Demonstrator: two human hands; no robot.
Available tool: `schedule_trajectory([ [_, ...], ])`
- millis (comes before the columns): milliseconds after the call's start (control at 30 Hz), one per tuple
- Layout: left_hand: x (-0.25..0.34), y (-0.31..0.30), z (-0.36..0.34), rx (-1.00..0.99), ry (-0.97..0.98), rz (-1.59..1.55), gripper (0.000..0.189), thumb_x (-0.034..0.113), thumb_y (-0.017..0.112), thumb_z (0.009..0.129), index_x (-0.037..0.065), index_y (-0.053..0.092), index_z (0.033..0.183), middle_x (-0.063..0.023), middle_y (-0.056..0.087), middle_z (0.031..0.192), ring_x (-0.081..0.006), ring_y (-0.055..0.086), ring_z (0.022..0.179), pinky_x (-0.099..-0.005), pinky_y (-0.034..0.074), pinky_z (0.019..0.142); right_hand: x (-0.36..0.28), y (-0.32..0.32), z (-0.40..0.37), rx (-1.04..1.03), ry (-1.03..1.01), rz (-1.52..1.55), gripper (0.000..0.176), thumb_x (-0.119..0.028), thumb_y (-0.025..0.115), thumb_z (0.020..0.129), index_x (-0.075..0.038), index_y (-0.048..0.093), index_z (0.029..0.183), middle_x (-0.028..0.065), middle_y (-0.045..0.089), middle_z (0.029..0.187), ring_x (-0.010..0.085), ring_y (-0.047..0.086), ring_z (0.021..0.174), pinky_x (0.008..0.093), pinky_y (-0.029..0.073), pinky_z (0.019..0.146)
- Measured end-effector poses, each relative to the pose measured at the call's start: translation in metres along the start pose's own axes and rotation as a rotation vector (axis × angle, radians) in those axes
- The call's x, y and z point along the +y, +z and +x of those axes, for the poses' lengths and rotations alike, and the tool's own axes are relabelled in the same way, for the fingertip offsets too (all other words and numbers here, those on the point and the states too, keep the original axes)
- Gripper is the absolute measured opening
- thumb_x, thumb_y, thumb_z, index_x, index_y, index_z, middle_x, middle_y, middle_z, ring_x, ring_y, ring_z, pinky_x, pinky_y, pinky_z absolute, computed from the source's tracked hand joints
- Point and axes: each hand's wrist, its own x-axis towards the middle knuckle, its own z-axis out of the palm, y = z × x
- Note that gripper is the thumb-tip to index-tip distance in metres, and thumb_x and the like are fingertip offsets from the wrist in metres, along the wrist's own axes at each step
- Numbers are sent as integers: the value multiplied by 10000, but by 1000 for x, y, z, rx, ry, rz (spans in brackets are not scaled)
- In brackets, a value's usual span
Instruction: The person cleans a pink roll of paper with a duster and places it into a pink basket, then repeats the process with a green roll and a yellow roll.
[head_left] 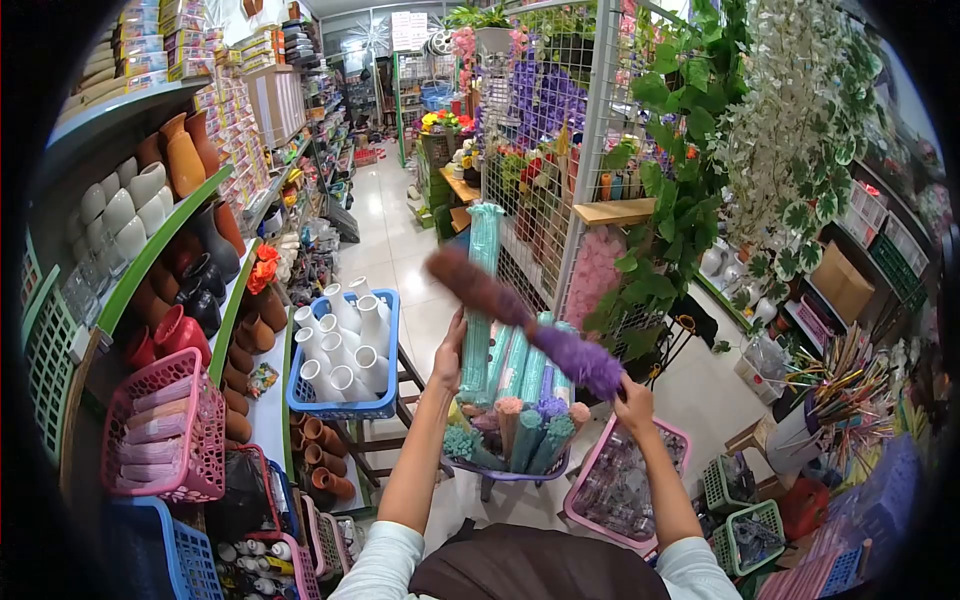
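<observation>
My right hand is closed round the purple end of a feather duster; its brown end, blurred by motion, points up and left. My left hand rests against the side of a tall teal wrapped bundle, and its fingers are mostly hidden behind the bundle. Below both hands a purple-rimmed basket holds upright teal, pink and purple wrapped bundles with ruffled tops. The duster passes in front of the teal bundle and over the basket's contents.
A blue basket of white vases is left of my left hand. A pink basket with clear wrapped items stands by my right forearm. Shelves of vases line the left; a wire rack with hanging vines rises ahead on the right.
</observation>
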Motion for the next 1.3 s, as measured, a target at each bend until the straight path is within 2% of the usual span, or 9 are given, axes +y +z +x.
schedule_trajectory([
  [133,-8,-38,19,-203,38,134,267,307,380,968,117,463,1136,-18,532,1011,-146,539,931,-300,476,843,44,-9,7,-49,-367,-127,185,-161,582,647,-40,592,787,176,587,743,361,581,708,420,462,606],
  [367,8,8,-7,-318,11,155,527,254,497,923,81,305,1382,-66,540,1173,-198,612,888,-355,526,777,0,-19,58,338,-182,-105,135,-147,563,739,-35,555,812,193,560,697,394,558,662,453,447,586],
  [567,9,-10,-2,-138,52,209,463,415,376,952,56,465,1230,-130,609,998,-192,616,793,-333,524,700,9,-27,36,127,-395,-148,128,-120,594,653,-26,524,703,167,529,630,373,551,616,430,426,541],
  [633,29,-19,-5,-354,-463,-251,471,457,397,943,46,510,1143,-129,622,900,-195,608,726,-339,528,666,33,-22,27,-2,-452,-224,134,-148,606,616,-42,536,658,140,523,612,335,558,592,412,438,535],
  [733,17,-8,0,-158,292,477,448,419,449,935,53,464,1193,-95,607,941,-178,593,710,-321,519,679,42,-17,30,33,-480,-228,130,-177,613,656,-52,579,664,137,537,605,317,566,579,390,441,526],
  [800,24,2,-3,-253,16,201,489,305,429,953,118,298,1386,-79,560,1078,-171,588,768,-305,506,713,44,-14,42,186,-293,-221,174,-199,610,705,-35,570,661,160,547,614,353,556,569,414,433,516],
  [1033,11,-6,6,-362,-154,-208,448,386,398,956,68,417,1271,-79,551,1060,-175,565,861,-334,498,753,20,-22,54,163,-311,-201,149,-166,593,655,-25,546,663,166,547,632,359,557,599,426,437,544],
  [1200,27,11,-23,-263,91,144,476,384,360,966,42,405,1294,-117,560,1142,-186,552,1002,-353,477,867,47,-14,34,-10,-493,-202,142,-171,612,591,-50,565,651,129,547,620,315,573,594,398,463,548],
  [1300,-37,-81,32,-74,96,245,512,382,424,930,50,378,1318,-167,539,1158,-241,599,947,-383,532,785,37,-13,41,187,-456,-173,166,-199,623,645,-47,557,648,137,552,637,328,565,592,403,451,540],
])
